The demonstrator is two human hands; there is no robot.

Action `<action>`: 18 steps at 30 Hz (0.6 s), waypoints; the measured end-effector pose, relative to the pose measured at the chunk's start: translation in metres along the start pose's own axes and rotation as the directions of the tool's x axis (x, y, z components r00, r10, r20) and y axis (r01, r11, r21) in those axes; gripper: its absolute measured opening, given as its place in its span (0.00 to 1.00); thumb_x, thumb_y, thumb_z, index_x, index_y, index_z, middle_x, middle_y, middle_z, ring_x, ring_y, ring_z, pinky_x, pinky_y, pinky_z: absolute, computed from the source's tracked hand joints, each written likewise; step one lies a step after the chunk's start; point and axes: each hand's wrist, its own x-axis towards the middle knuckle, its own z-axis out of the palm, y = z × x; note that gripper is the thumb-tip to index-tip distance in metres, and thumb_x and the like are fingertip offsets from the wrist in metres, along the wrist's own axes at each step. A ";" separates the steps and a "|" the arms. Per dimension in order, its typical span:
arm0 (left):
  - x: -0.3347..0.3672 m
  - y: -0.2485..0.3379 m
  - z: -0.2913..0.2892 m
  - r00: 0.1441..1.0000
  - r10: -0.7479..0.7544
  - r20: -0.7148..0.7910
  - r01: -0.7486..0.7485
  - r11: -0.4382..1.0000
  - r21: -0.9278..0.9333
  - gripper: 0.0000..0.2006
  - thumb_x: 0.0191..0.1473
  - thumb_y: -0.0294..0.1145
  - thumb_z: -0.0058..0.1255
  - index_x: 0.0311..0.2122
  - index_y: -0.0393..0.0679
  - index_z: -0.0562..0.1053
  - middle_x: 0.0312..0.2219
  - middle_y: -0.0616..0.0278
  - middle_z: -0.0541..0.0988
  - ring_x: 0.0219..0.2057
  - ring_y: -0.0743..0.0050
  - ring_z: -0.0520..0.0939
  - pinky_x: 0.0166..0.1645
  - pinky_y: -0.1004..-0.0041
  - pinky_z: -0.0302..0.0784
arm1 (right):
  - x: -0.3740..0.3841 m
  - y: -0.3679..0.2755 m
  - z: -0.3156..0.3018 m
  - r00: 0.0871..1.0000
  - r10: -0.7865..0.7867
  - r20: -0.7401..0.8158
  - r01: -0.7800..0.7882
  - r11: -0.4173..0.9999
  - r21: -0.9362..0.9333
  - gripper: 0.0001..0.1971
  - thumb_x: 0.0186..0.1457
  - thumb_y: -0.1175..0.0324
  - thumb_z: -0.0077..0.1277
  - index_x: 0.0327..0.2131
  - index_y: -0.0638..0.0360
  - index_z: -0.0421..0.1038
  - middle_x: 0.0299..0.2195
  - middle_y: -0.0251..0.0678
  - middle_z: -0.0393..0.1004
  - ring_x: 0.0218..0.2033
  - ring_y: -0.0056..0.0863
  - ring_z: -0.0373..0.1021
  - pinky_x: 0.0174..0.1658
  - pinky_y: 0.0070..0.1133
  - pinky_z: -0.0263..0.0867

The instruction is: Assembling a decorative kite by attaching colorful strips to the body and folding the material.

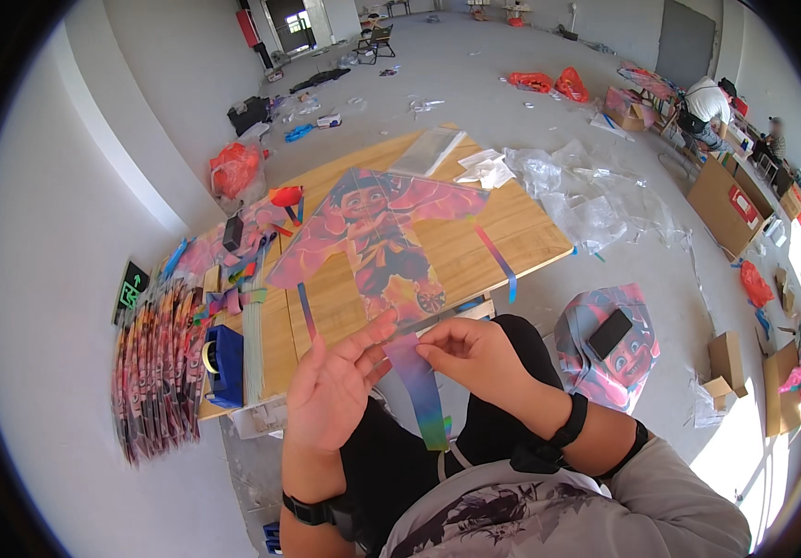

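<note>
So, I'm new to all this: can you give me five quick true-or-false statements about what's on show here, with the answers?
1. The right-hand grip pinches a multicoloured strip. True.

2. The left-hand grip is clenched into a fist. False: the left-hand grip is open, its palm showing.

3. The tape dispenser is bright yellow. False: the tape dispenser is blue.

4. A large printed figure lies spread on the wooden table. True.

5. The flat black device lies on the wooden table. False: the flat black device rests on a printed piece to the right of the table.
</note>
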 end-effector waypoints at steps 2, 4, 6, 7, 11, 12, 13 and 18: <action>0.001 0.000 0.000 1.000 0.002 0.006 -0.002 1.000 0.005 0.39 0.68 0.60 0.22 0.63 0.31 0.65 0.67 0.49 0.62 0.60 0.59 0.70 0.66 0.57 0.56 | 0.000 0.001 0.000 1.000 0.002 -0.001 -0.002 1.000 -0.003 0.05 0.60 0.77 0.58 0.39 0.68 0.77 0.33 0.29 0.79 0.35 0.12 0.74 0.39 0.13 0.71; 0.001 -0.001 -0.001 1.000 0.011 0.001 -0.011 1.000 0.007 0.39 0.68 0.60 0.22 0.63 0.31 0.65 0.67 0.50 0.63 0.60 0.60 0.70 0.66 0.57 0.56 | 0.000 0.003 0.001 0.999 -0.027 -0.019 0.027 0.999 0.020 0.07 0.61 0.72 0.59 0.39 0.66 0.78 0.29 0.28 0.79 0.31 0.10 0.73 0.36 0.13 0.70; 0.001 -0.001 0.000 1.000 0.015 0.004 -0.015 1.000 0.013 0.39 0.68 0.60 0.22 0.63 0.32 0.65 0.67 0.50 0.63 0.60 0.60 0.70 0.66 0.57 0.56 | 0.000 0.004 0.001 0.999 -0.027 -0.018 0.027 0.999 0.017 0.07 0.60 0.72 0.59 0.39 0.66 0.78 0.30 0.28 0.79 0.31 0.10 0.73 0.36 0.13 0.70; 0.001 -0.001 0.000 1.000 0.016 0.007 -0.017 1.000 0.018 0.39 0.68 0.60 0.22 0.63 0.32 0.65 0.67 0.50 0.63 0.60 0.60 0.71 0.66 0.58 0.56 | 0.000 0.004 0.001 0.999 -0.026 -0.018 0.027 1.000 0.014 0.07 0.60 0.72 0.59 0.39 0.66 0.78 0.30 0.28 0.79 0.31 0.10 0.73 0.36 0.13 0.70; 0.001 -0.002 -0.001 0.999 0.013 0.030 -0.012 1.000 -0.007 0.37 0.69 0.60 0.24 0.61 0.33 0.68 0.66 0.54 0.65 0.61 0.66 0.68 0.66 0.63 0.54 | -0.001 0.004 0.002 0.999 -0.028 -0.016 0.028 0.999 0.025 0.08 0.60 0.72 0.60 0.39 0.66 0.78 0.30 0.29 0.80 0.31 0.11 0.74 0.37 0.13 0.70; 0.001 -0.003 -0.003 1.000 0.016 0.020 -0.016 1.000 0.011 0.37 0.68 0.60 0.24 0.62 0.33 0.67 0.67 0.52 0.64 0.60 0.63 0.70 0.66 0.60 0.55 | -0.001 0.005 0.002 0.999 -0.029 -0.018 0.030 0.999 0.020 0.08 0.60 0.72 0.60 0.39 0.66 0.78 0.30 0.29 0.80 0.31 0.11 0.74 0.37 0.13 0.70; 0.002 -0.003 -0.003 1.000 0.019 0.010 -0.019 0.999 0.030 0.38 0.68 0.60 0.24 0.63 0.33 0.65 0.67 0.50 0.63 0.60 0.60 0.71 0.65 0.58 0.57 | -0.001 0.005 0.002 0.999 -0.031 -0.020 0.031 0.999 0.015 0.08 0.60 0.72 0.60 0.40 0.66 0.78 0.30 0.29 0.80 0.31 0.11 0.74 0.37 0.13 0.70; 0.001 -0.006 -0.007 0.999 0.046 0.015 -0.047 0.997 0.064 0.37 0.68 0.60 0.24 0.61 0.34 0.68 0.67 0.50 0.63 0.60 0.60 0.71 0.65 0.57 0.57 | -0.001 0.003 0.001 1.000 -0.003 -0.019 0.003 1.000 0.007 0.06 0.60 0.74 0.59 0.39 0.67 0.77 0.32 0.30 0.79 0.33 0.12 0.74 0.38 0.13 0.71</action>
